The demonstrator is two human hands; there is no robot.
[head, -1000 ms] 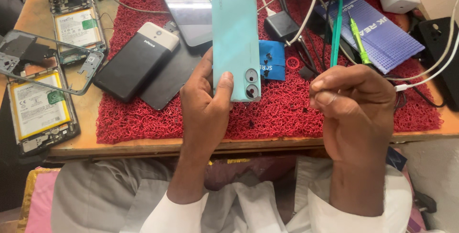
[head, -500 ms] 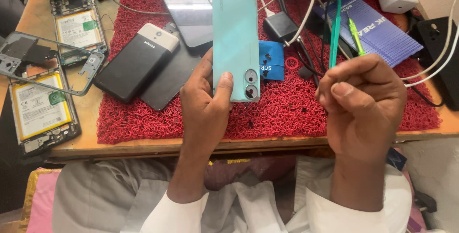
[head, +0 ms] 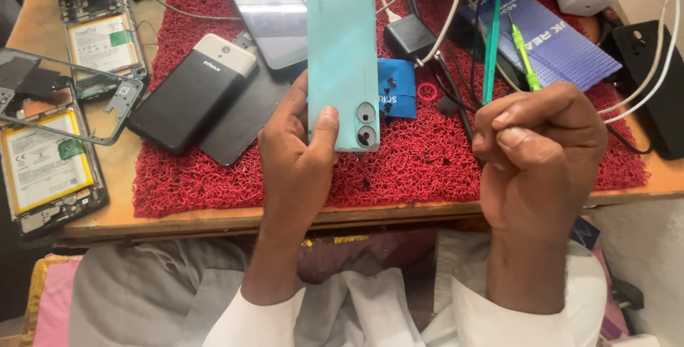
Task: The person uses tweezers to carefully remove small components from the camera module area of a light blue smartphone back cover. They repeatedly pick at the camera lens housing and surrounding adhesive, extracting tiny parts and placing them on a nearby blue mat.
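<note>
A wooden table (head: 456, 208) carries a red mesh mat (head: 427, 154). Above the mat, the left hand (head: 296, 151) grasps a mint-green phone (head: 340, 62), back facing up, camera end nearest the thumb. The right hand (head: 538, 147) is clenched around a thin green tool (head: 491, 40) that points upward over the cables.

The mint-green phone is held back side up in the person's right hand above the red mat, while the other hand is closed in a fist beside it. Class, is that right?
Not quite. The head view shows the mint-green phone, back side up with its two camera lenses showing, held in the left hand, not the right. The right hand is the one closed in a fist beside it, above the red mat.
</note>
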